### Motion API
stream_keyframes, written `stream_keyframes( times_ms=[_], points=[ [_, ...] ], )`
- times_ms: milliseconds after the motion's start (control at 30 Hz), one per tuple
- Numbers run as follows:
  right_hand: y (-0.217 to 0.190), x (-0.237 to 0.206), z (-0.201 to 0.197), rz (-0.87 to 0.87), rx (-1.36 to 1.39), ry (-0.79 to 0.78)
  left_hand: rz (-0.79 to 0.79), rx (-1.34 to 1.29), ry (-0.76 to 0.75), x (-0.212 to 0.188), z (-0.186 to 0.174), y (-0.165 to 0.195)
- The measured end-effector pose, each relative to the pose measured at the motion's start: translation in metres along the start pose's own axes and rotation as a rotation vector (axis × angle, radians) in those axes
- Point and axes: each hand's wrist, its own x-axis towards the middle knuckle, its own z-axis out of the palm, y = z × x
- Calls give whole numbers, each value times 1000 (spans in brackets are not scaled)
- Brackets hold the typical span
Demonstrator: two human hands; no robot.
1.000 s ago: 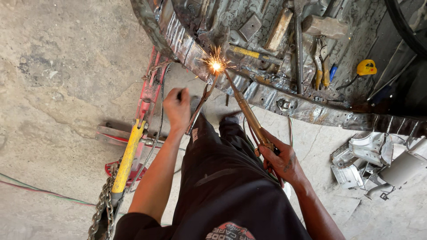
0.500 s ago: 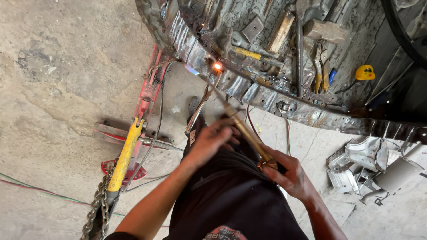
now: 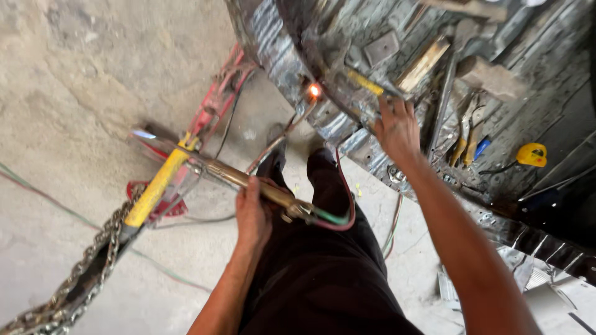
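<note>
My left hand (image 3: 253, 214) grips the brass body of a cutting torch (image 3: 261, 186) over my dark trousers. The torch points left, and a pale blue flame shows at its tip (image 3: 141, 134). Green and red hoses (image 3: 335, 218) trail from its rear end. My right hand (image 3: 397, 127) reaches up to the dented metal body panel (image 3: 279, 43), fingers spread on the tools lying near its edge, beside a yellow-handled tool (image 3: 366, 82). An orange hot spot (image 3: 315, 91) glows on the panel's edge, left of that hand.
A yellow-handled puller with a heavy chain (image 3: 93, 260) lies on the concrete floor at left, beside a red frame (image 3: 214, 102). Hammers, pliers (image 3: 465, 146), wood blocks and a yellow tape measure (image 3: 532, 154) lie in the panel. Scrap metal (image 3: 546, 279) sits at lower right.
The torch passed from my right hand to my left and swung left, away from the panel. Sparks stopped, leaving a glowing spot. My right hand rose to the tools in the panel.
</note>
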Motion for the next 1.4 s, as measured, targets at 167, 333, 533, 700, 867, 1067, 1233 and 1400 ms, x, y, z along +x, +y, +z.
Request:
stream_keyframes(
  times_ms=[167, 333, 533, 700, 867, 1067, 1233, 1400],
  points=[
    [21, 44, 29, -91, -190, -80, 121, -18, 242, 20, -34, -18],
    [10, 44, 33, -26, -18, -43, 63, -75, 322, 31, -50, -25],
    [3, 4, 34, 315, 571, -154, 90, -81, 191, 46, -55, -33],
    [-5, -17, 39, 149, 444, -94, 146, -125, 103, 62, -72, -36],
    [1, -14, 54, -132, 217, 127, 73, -125, 85, 65, -73, -34],
    [13, -7, 66, -201, 17, -13, 56, -119, 129, 68, -64, -25],
    [12, -7, 66, -297, 69, 106, 42, -54, 131, 65, -63, -24],
    [19, -6, 53, -227, 174, -7, 72, -72, 112, 64, -63, -24]
  ],
)
